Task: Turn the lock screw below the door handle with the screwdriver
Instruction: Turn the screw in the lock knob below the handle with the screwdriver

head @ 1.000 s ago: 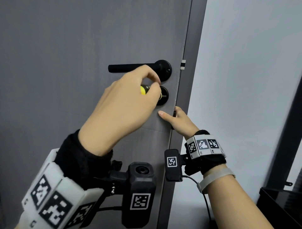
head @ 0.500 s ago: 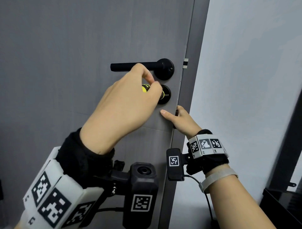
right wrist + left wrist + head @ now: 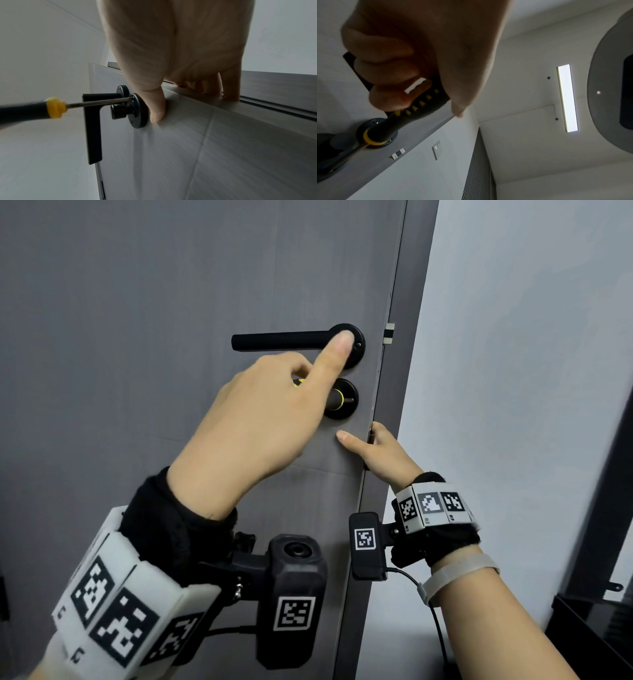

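A black lever handle (image 3: pixel 281 341) sits on the grey door (image 3: pixel 137 337), with a round black lock plate (image 3: pixel 342 400) just below it. My left hand (image 3: pixel 260 426) grips a black and yellow screwdriver (image 3: pixel 399 120), index finger stretched up over the handle's rose. The steel shaft (image 3: pixel 99 103) reaches the upper part of the lock plate (image 3: pixel 139 112), above its knob (image 3: pixel 120 111). My right hand (image 3: pixel 376 450) holds the door's edge below the plate, thumb (image 3: pixel 157 108) pressed on the door face and fingers (image 3: pixel 214 86) curled round the edge.
A pale wall (image 3: pixel 531 371) stands right of the door edge (image 3: pixel 387 405). A dark frame and black box (image 3: pixel 603 621) are at the lower right. A wall switch (image 3: pixel 437 150) and ceiling light (image 3: pixel 567 98) show in the left wrist view.
My left index finger has lifted off the screwdriver and now points up across the handle's rose. More of the screwdriver's yellow collar shows. The right hand stays on the door edge.
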### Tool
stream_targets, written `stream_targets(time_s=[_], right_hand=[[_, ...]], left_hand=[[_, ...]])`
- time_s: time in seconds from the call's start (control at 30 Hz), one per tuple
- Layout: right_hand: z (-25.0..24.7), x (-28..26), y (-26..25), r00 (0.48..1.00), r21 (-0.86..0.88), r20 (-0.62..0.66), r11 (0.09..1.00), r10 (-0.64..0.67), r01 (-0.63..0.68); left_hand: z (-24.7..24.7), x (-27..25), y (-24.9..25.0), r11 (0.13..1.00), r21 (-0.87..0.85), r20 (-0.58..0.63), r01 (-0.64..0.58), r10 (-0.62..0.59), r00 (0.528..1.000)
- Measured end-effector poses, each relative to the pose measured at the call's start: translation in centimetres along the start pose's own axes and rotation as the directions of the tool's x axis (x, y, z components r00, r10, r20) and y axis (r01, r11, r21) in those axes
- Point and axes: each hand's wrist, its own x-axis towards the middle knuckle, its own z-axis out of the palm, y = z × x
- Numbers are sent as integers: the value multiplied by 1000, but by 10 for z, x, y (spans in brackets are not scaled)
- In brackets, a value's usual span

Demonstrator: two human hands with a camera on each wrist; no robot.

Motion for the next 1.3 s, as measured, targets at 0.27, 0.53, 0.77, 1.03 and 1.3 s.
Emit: stream_targets(time_s=[0.27,0.53,0.77,1.03,1.3], right_hand=[[1,-1,0,1000,-14,-8,1000,-14,14],[0,0,1,1000,-24,-3,1000,-20,20],[1,0,2,1000,6,-8,1000,-25,26],[1,-1,2,1000,4,-9,1000,-25,25],[1,-5,-1,999,-15,-8,999,-33,33]], left_hand=[[3,0,-6,997,78,-218,27,-9,976],[5,-4,-2,968,214,-143,-130,163,976],[-6,-5,-19,949,194,63,-247,239,969],[-15,0,-24,907,250,154,-339,308,939],[-1,3,-14,959,143,-30,-246,253,967]])
